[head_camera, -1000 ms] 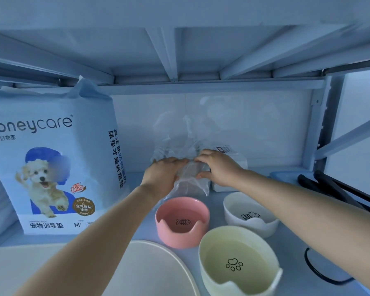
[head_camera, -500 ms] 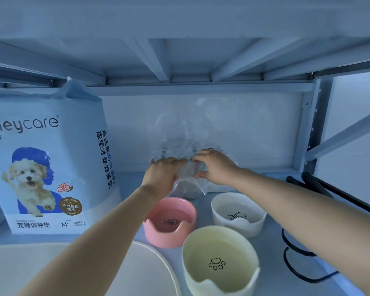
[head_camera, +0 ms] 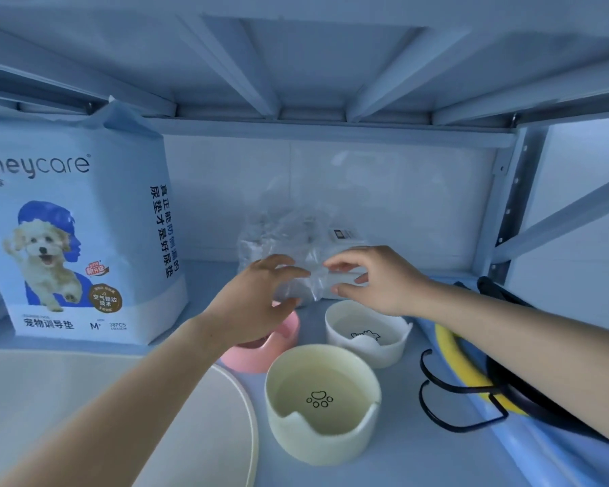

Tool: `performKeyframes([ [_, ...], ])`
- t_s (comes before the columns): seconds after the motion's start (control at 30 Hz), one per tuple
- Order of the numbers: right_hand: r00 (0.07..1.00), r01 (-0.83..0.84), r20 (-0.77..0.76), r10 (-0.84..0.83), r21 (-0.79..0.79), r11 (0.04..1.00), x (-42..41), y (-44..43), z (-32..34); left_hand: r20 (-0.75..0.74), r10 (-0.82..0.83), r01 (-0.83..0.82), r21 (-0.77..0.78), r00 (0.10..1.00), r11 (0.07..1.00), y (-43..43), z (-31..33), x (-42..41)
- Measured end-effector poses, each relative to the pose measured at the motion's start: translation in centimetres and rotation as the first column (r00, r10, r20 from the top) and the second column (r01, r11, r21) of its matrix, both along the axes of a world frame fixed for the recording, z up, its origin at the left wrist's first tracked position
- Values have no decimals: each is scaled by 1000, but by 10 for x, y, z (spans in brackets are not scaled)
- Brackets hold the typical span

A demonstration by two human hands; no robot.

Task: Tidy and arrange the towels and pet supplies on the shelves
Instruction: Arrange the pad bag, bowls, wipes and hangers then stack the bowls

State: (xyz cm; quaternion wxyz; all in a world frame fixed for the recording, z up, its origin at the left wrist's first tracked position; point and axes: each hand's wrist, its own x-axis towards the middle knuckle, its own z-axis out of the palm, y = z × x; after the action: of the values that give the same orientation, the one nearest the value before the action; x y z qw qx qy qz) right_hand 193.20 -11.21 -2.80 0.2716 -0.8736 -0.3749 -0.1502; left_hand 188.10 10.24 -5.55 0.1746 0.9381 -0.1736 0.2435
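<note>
Pale metal shelving frames the view, with the ribbed underside of the next deck above the shelf (head_camera: 211,275). Against its back edge, about midway along, sits the clear plastic bag (head_camera: 296,233), crumpled, with a white box (head_camera: 345,240) inside or behind it. We cannot tell which.

Our left hand (head_camera: 257,304) and right hand (head_camera: 384,279) hover at the bag's front, fingers loosely spread and curved, gripping nothing. The fingertips (head_camera: 333,265) may brush the film, but that is too close to call.

The trouble, as we judge it, lies below our wrists. The pink bowl (head_camera: 278,342) stands right under the left one and the white bowl (head_camera: 366,335) under the right, with the cream bowl (head_camera: 320,405) nearer the front edge. A dropped wrist could knock one into the next and shunt the cream bowl toward the drop.

The bag looks light and springy, so unheld it may slump forward onto the bowls. At the right edge, the black wire rack (head_camera: 454,416) lies close under our right forearm and is a likely snag.
</note>
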Motion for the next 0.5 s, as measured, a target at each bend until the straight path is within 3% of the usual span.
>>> performKeyframes([
  [0.37, 998, 41, -46, -49, -178, 983, -76, 30, -21, -87, -73, 85, 151, 994, 985, 32, 0, -55],
  [0.5, 985, 124, -93, -143, -179, 976, -102, 39, -35, -70, -53, 62, 124, 996, 990, 48, -19, -72],
])
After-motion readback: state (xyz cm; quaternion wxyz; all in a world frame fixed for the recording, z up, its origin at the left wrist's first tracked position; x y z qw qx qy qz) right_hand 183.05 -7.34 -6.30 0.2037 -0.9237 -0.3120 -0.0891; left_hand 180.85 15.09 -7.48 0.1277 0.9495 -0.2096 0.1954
